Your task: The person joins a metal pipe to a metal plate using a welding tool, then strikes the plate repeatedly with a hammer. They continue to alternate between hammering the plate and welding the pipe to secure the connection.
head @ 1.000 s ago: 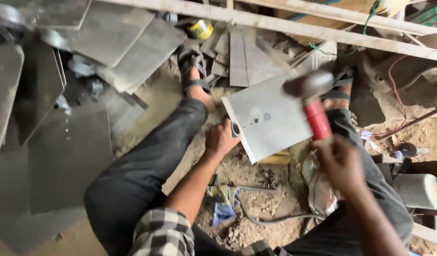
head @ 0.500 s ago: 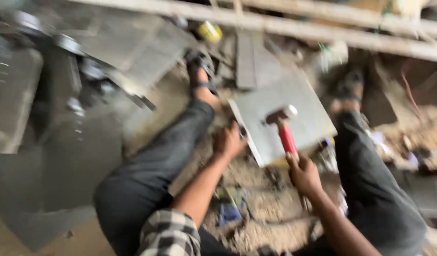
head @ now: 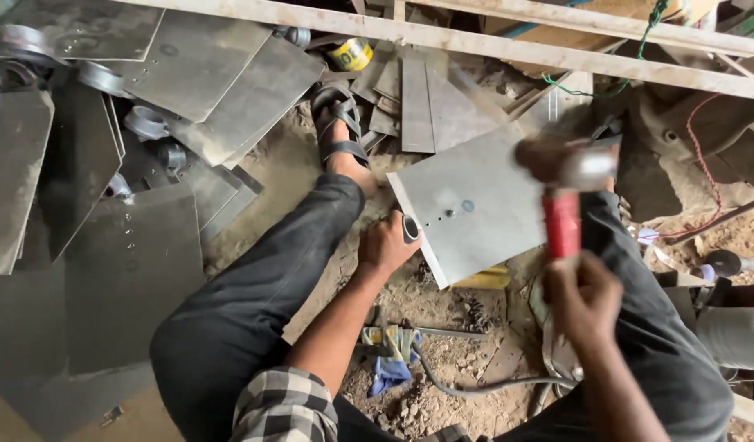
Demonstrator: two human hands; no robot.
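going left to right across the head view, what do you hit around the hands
stacked grey metal sheets → left hand → short metal tube → square metal plate → red-handled hammer, gripped by the right hand

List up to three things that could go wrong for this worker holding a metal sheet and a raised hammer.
1. The left hand grips the edge of the metal sheet, near the marked spots; a stray blow from the hammer could hit its fingers.
2. The foot in an open sandal lies beside the sheet, so a slipped sheet or hammer might strike it.
3. Bare hands on a cut edge risk cuts.
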